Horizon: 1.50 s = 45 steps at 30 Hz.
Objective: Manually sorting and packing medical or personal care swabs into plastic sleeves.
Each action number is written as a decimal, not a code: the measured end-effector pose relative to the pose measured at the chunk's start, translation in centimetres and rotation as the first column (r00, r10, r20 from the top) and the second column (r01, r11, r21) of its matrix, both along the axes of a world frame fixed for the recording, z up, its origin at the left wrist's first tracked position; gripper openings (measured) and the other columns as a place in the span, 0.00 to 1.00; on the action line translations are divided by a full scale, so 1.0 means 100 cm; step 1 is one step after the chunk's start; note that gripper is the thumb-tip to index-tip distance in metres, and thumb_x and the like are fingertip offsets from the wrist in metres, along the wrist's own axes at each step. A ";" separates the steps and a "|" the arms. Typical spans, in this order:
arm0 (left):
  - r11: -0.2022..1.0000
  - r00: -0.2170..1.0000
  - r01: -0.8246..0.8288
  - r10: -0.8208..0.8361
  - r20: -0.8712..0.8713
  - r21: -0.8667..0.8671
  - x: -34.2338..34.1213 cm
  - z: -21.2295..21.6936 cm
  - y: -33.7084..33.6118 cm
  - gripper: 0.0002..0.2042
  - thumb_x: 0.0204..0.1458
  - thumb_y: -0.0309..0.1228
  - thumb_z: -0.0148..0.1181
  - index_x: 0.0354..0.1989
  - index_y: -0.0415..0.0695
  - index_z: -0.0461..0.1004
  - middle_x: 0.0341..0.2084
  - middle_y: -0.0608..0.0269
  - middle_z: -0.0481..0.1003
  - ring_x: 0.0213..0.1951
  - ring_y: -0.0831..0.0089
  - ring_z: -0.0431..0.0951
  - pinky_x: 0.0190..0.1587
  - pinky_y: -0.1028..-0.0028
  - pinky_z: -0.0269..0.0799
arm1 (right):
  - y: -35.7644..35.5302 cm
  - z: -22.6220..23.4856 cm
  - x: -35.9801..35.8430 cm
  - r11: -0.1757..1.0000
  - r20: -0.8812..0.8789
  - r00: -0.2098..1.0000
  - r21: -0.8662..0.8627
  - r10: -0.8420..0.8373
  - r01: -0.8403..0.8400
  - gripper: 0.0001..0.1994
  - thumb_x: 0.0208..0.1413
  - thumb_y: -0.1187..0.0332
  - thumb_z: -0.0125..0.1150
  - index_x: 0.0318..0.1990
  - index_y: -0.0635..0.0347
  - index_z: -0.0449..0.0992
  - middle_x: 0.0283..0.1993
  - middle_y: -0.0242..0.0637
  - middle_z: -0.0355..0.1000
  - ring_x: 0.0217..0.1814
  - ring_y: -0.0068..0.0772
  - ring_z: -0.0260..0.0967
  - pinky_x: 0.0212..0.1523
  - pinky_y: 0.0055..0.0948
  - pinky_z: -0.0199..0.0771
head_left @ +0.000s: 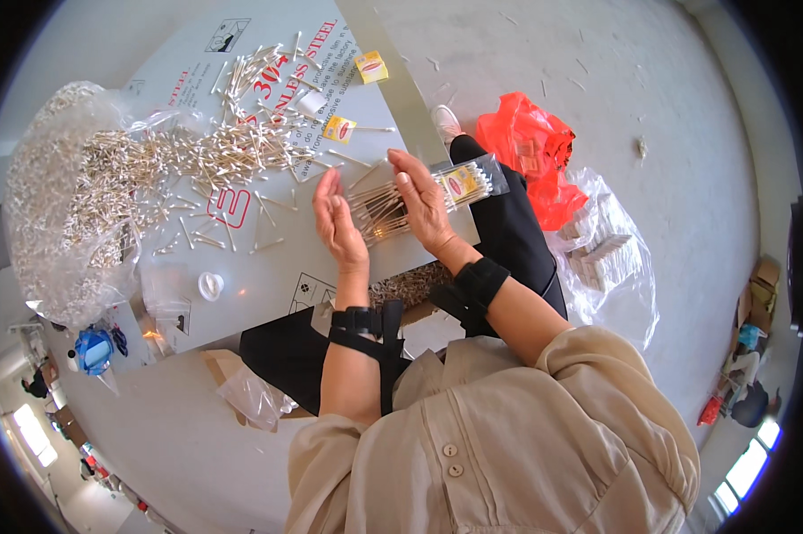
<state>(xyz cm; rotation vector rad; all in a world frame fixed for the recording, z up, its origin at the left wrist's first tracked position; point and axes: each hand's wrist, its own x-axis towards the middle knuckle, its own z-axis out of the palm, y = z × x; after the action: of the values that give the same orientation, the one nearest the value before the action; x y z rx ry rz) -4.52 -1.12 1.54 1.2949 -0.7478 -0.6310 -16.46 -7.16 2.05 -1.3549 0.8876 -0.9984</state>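
Observation:
My right hand [426, 203] grips a clear plastic bag of cotton swabs [477, 180], lying crosswise over the table's near edge. A yellow card [459, 184] shows through the film at the bag's right part. To its left, cotton swab sticks [379, 214] fan out toward my left hand [337, 222]. That hand stands upright beside the stick ends, its fingers stretched and palm turned toward them. Whether it touches the sticks I cannot tell. Left of my hands, a heap of loose cotton swabs [241, 147] spreads over the metal table [268, 258].
A big clear bag of swabs [72, 205] stands at the table's left. Two yellow cards [371, 67] and a small white cup [210, 285] lie on top. A red plastic bag [531, 156] and a clear bag with white packs [606, 258] are on the floor at right.

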 end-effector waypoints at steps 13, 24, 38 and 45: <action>0.967 0.563 -0.073 -0.163 0.810 0.246 -0.015 -0.001 0.035 0.18 0.52 0.24 0.57 0.52 0.39 0.73 0.58 0.48 0.64 0.63 0.47 0.60 0.64 0.53 0.56 | -0.023 0.004 -0.001 0.995 -0.124 0.987 -0.021 0.099 -0.102 0.19 0.69 0.62 0.46 0.57 0.68 0.69 0.54 0.39 0.72 0.60 0.30 0.68 0.60 0.27 0.65; 0.933 0.439 0.001 -0.323 0.838 0.359 -0.024 0.006 0.043 0.24 0.55 0.30 0.57 0.61 0.39 0.66 0.66 0.45 0.57 0.68 0.46 0.54 0.67 0.53 0.51 | -0.021 0.000 -0.007 0.990 0.006 0.995 0.094 0.103 -0.103 0.21 0.70 0.58 0.46 0.59 0.66 0.69 0.57 0.38 0.71 0.60 0.27 0.68 0.53 0.24 0.67; 0.995 0.990 -0.096 0.091 -0.112 -0.035 -0.035 -0.006 0.012 0.32 0.66 0.40 0.45 0.71 0.34 0.43 0.70 0.45 0.46 0.73 0.59 0.45 0.72 0.61 0.42 | 0.019 -0.009 -0.001 0.988 0.226 0.971 0.145 -0.076 0.043 0.26 0.70 0.56 0.44 0.67 0.66 0.59 0.69 0.43 0.59 0.71 0.32 0.56 0.70 0.30 0.54; 0.989 0.989 -0.144 0.143 -0.029 -0.037 -0.011 -0.007 0.002 0.30 0.66 0.42 0.45 0.69 0.34 0.48 0.67 0.47 0.54 0.69 0.61 0.55 0.70 0.62 0.48 | -0.015 -0.008 0.002 0.998 0.105 0.992 -0.016 -0.067 0.069 0.25 0.70 0.58 0.44 0.66 0.67 0.61 0.66 0.44 0.62 0.69 0.32 0.58 0.67 0.28 0.59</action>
<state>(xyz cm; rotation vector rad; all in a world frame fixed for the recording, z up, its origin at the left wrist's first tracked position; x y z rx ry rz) -5.64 -0.90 0.83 1.2900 -0.6359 -0.5135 -16.22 -8.66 1.24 -1.2840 0.8512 -1.1230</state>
